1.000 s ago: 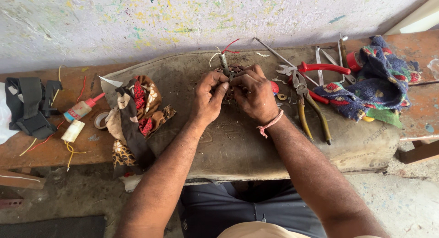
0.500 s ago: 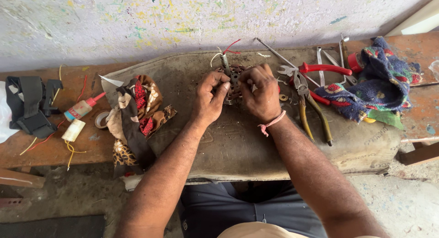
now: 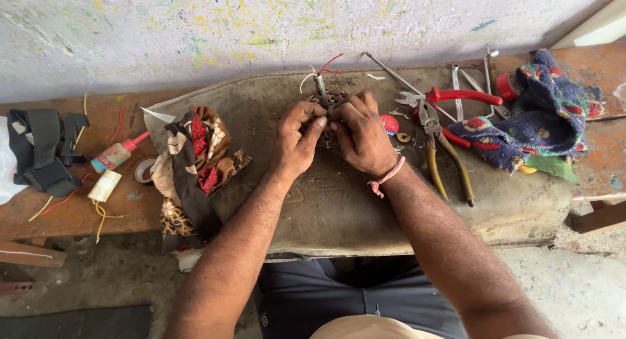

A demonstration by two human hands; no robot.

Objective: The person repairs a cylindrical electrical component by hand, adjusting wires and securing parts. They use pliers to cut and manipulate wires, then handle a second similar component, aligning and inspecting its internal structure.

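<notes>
Soft, even daylight, faint shadows, no glare; sharp throughout, slight wide-angle edge bending.

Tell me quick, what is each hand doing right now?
Left hand: closed on the small wired metal part.
Right hand: closed on the same part from the other side.

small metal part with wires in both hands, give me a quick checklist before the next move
1. Both hands on the part: ok, left hand and right hand close round it.
2. Part over the mat: ok.
3. Wires free: ok, they stick out above the fingers.
4. Pliers within reach: ok, beside the right hand.
5. Grip firmness: cannot tell.
6. Part's condition: cannot tell, fingers hide it.
</notes>
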